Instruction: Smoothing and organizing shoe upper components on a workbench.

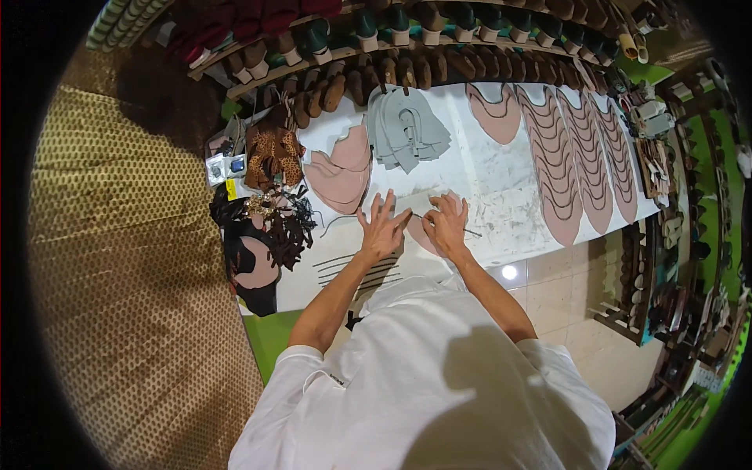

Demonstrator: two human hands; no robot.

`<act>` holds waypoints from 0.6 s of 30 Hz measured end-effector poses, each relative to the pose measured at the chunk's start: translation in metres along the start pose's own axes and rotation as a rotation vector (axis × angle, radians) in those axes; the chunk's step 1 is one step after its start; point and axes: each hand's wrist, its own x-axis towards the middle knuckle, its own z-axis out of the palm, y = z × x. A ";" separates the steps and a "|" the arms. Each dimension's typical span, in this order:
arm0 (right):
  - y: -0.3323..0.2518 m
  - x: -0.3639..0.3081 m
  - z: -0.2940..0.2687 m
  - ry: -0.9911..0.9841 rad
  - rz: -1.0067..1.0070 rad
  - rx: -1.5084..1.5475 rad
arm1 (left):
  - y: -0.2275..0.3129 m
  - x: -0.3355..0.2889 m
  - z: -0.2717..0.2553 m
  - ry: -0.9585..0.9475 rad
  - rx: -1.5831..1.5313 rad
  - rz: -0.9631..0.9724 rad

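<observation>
Between my hands a pink shoe-upper piece [421, 237] lies on the white-covered table [493, 180], partly hidden by my fingers. My left hand [381, 229] rests with its fingers spread, the thumb at the left edge of this piece. Bent at the fingers, my right hand [446, 225] pinches a thin dark strip [472, 233] whose tail sticks out to the right. Some of the strip is covered by that hand. Several similar dark strips [356, 270] lie in rows by my left forearm.
Overlapping pink pieces with dark edging [560, 188] stand in columns at the right. Grey cut pieces [407, 129] and more pink pieces [341, 172] lie beyond my hands. Dark scraps [291, 231] crowd the left side; a rack of shoe lasts [399, 35] runs behind.
</observation>
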 end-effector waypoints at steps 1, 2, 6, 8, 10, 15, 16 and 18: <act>0.001 -0.001 0.001 0.000 0.004 -0.002 | 0.002 0.001 -0.002 -0.033 0.077 0.059; 0.003 -0.001 0.001 0.000 0.008 -0.005 | 0.005 0.002 -0.005 -0.035 0.076 0.064; 0.001 -0.003 0.001 -0.003 0.023 0.001 | 0.006 -0.001 -0.007 -0.082 0.117 0.072; -0.001 -0.003 0.000 -0.027 0.046 0.013 | 0.005 -0.002 -0.007 -0.084 0.121 0.071; -0.003 -0.004 0.001 -0.021 0.051 0.013 | 0.005 -0.001 -0.007 -0.074 0.116 0.079; -0.002 -0.005 0.004 -0.007 0.064 0.012 | 0.009 0.002 -0.005 -0.064 -0.007 0.003; -0.002 -0.005 0.005 -0.001 0.063 0.005 | 0.009 0.002 -0.005 -0.058 -0.054 -0.019; -0.002 -0.004 0.006 0.004 0.064 -0.001 | 0.009 0.001 -0.005 -0.038 -0.026 0.019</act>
